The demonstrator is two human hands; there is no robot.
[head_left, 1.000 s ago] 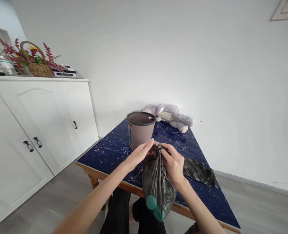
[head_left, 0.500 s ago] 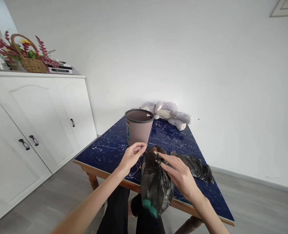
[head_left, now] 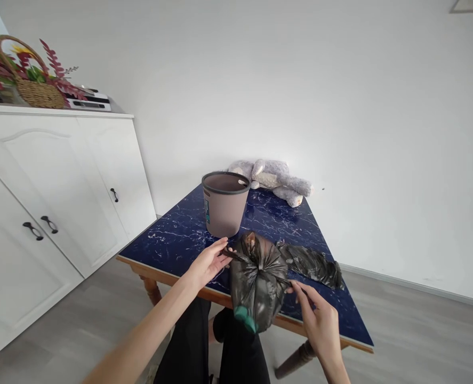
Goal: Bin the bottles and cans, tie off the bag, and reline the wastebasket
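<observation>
A filled black bin bag (head_left: pixel 258 280), with something teal showing through its bottom, hangs at the near edge of the blue marble table (head_left: pixel 180 240). My left hand (head_left: pixel 208 262) pinches one stretched end of the bag's mouth on the left. Pinching the other end on the right is my right hand (head_left: pixel 318 320), lower and nearer me. The two ends are pulled apart across the gathered top. A grey-brown plastic bin (head_left: pixel 224 204) stands empty on the table just behind the bag.
Another crumpled black bag (head_left: pixel 312 263) lies on the table right of the full one. A grey plush toy (head_left: pixel 274 180) rests at the table's far end by the wall. A white cabinet (head_left: pixel 52 197) with a flower basket (head_left: pixel 30 80) stands left.
Both hands were together at the bag's neck; they have since moved apart, left hand leftward and right hand down to the right, drawing the bag's ends taut. The view has tilted slightly.
</observation>
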